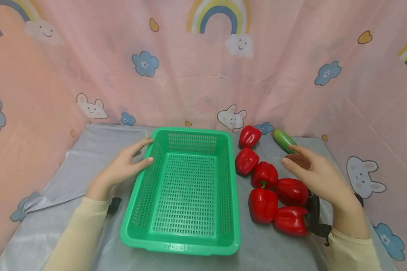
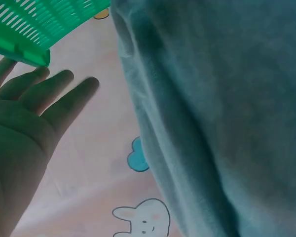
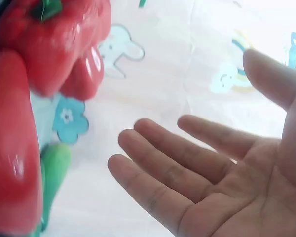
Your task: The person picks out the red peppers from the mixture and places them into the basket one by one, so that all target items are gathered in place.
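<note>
A green plastic basket point(image 1: 181, 247) stands on the grey cloth with nothing in it. At its left rim is my left hand point(image 1: 123, 165), fingers spread; in the left wrist view the fingers point(image 2: 59, 91) lie by the basket's edge point(image 2: 37, 58), and whether they touch it I cannot tell. My right hand point(image 1: 317, 175) hovers above the vegetables on the right, holding nothing. Several red peppers point(image 1: 262, 205) lie right of the basket. Partly behind my right hand is a green cucumber-like vegetable point(image 1: 283, 140). The right wrist view shows the palm point(image 3: 237, 197) facing the camera, near a red pepper point(image 3: 12, 148).
A dark, long vegetable point(image 1: 312, 210) lies beside the peppers, partly hidden by my right hand and wrist. Grey cloth point(image 1: 71, 180) with folds covers the surface left of the basket. A pink patterned curtain point(image 1: 190, 90) hangs behind and at both sides.
</note>
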`<state>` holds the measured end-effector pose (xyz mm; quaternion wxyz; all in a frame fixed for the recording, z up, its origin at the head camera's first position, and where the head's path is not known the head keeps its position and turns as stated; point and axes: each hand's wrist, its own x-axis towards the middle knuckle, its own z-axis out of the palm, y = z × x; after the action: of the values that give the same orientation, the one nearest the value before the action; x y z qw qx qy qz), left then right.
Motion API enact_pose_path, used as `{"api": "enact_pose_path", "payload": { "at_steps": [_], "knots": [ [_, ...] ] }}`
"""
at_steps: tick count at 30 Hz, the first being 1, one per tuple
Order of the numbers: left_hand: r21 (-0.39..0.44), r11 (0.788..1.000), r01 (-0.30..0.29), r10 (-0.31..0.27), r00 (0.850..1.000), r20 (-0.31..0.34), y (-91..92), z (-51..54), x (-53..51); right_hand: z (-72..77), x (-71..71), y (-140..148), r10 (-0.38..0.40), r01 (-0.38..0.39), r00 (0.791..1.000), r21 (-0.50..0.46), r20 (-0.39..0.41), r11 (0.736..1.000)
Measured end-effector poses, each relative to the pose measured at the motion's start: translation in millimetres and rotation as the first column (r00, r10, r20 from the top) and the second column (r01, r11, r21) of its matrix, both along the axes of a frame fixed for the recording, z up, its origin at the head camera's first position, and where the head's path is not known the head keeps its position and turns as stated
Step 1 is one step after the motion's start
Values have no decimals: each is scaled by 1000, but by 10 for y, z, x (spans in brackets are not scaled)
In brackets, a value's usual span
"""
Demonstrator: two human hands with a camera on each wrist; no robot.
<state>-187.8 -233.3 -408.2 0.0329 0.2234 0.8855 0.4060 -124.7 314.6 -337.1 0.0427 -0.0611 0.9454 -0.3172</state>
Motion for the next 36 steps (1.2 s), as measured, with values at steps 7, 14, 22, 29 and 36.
{"api": "enact_pose_path", "payload": {
  "at_steps": [7,14,22,29,36],
  "knots": [
    [178,984,-34,38,999,-17,56,-55,6,-64,-44,-139,-1,11,998,-165,58,986],
    [256,967,-9,27,998,-64,147,-71,10,-194,-108,-244,29,-11,997,-216,77,976],
    [239,971,4,15,997,-81,225,-101,8,-352,-195,-281,45,-28,997,-228,70,973],
    [236,972,4,11,998,-64,223,-145,-9,-461,-267,-277,54,-31,993,-213,101,977],
    [269,963,18,-2,998,-58,231,-188,-32,-576,-289,-259,87,-67,991,-192,100,979]
  ]
}}
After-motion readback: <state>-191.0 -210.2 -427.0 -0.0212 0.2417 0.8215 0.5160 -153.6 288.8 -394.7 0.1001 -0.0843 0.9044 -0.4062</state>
